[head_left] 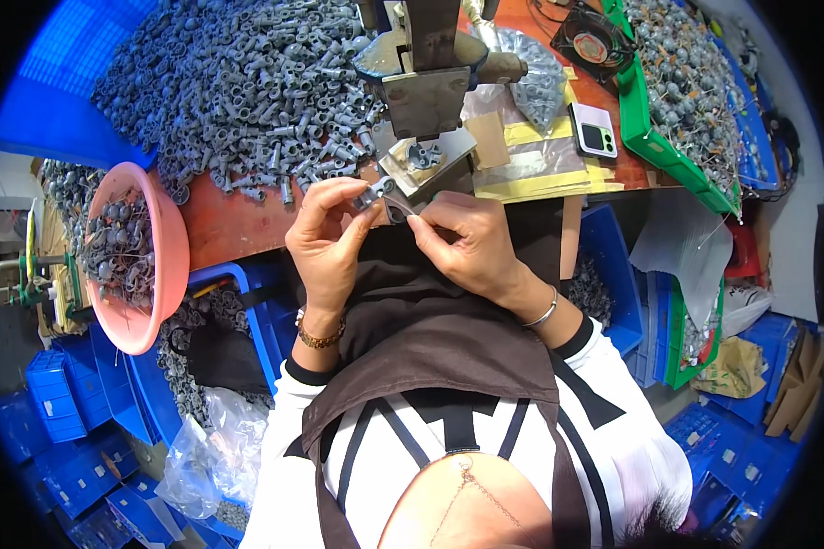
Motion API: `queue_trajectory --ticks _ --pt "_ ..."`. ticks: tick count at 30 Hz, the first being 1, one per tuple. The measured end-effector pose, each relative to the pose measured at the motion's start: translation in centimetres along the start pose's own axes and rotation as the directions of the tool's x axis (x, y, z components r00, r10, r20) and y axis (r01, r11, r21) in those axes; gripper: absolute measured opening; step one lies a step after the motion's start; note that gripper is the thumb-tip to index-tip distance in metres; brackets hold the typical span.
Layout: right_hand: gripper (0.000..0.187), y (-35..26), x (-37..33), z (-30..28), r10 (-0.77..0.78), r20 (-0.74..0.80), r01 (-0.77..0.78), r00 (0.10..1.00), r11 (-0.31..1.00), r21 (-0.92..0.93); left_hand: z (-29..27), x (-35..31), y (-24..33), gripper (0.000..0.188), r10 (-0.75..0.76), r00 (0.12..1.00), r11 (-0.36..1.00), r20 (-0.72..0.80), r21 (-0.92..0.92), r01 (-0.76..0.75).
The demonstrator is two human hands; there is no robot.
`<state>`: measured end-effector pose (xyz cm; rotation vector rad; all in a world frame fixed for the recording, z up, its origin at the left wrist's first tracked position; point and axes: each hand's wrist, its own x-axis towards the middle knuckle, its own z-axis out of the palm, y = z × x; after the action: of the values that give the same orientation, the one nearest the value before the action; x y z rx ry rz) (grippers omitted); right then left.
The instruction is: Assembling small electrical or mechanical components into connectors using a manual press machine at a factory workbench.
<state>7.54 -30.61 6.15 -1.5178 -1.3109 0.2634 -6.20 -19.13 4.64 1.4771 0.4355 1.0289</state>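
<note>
My left hand pinches a small grey plastic fitting between thumb and fingertips, at the table's front edge. Close beside it, my right hand grips a small dark grey curved part with thumb and forefinger. The two parts are near each other; whether they touch I cannot make out. Just beyond my hands, another grey part sits on the pale block under the head of a bench press.
A big heap of grey fittings covers the table's left. A pink basin with dark parts stands at the left edge. A phone, a bag of parts, a fan and a green tray lie right.
</note>
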Motion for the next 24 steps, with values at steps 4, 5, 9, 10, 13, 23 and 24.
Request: queue_trajectory --ticks 4,5,9,10,13,23,24 --pt "0.009 -0.5 -0.1 0.2 -0.054 0.03 0.051 0.998 0.994 0.096 -0.2 0.0 0.4 0.028 0.001 0.996 1.0 0.088 0.026 -0.004" --pt "0.008 -0.6 -0.2 0.2 -0.073 0.045 0.067 0.996 0.991 0.114 -0.3 -0.1 0.6 0.028 -0.094 0.989 0.995 0.118 -0.032 0.099" --pt "0.011 0.1 0.1 0.0 0.078 0.052 -0.085 0.996 0.985 0.151 -0.6 -0.8 0.6 0.028 -0.387 0.909 0.759 0.156 -0.506 0.41" --pt "0.011 0.4 0.0 0.0 0.076 0.054 -0.084 0.996 0.985 0.152 -0.1 -1.1 0.6 0.028 -0.349 0.929 0.82 0.123 -0.441 0.366" --pt "0.016 0.9 -0.4 0.2 0.286 0.184 -0.331 0.94 0.892 0.308 0.3 -1.3 0.2 0.027 -0.224 0.968 0.946 0.111 -0.213 0.243" --pt "0.018 1.6 -0.6 -0.1 0.461 0.576 -0.662 0.675 0.034 0.749 1.5 -0.5 2.5 0.014 0.385 0.903 0.815 0.192 0.388 -0.43" --pt "0.014 1.7 -0.6 -0.1 0.489 0.501 -0.629 0.714 0.134 0.766 0.9 -0.7 2.0 0.012 0.414 0.907 0.829 0.076 0.381 -0.41"
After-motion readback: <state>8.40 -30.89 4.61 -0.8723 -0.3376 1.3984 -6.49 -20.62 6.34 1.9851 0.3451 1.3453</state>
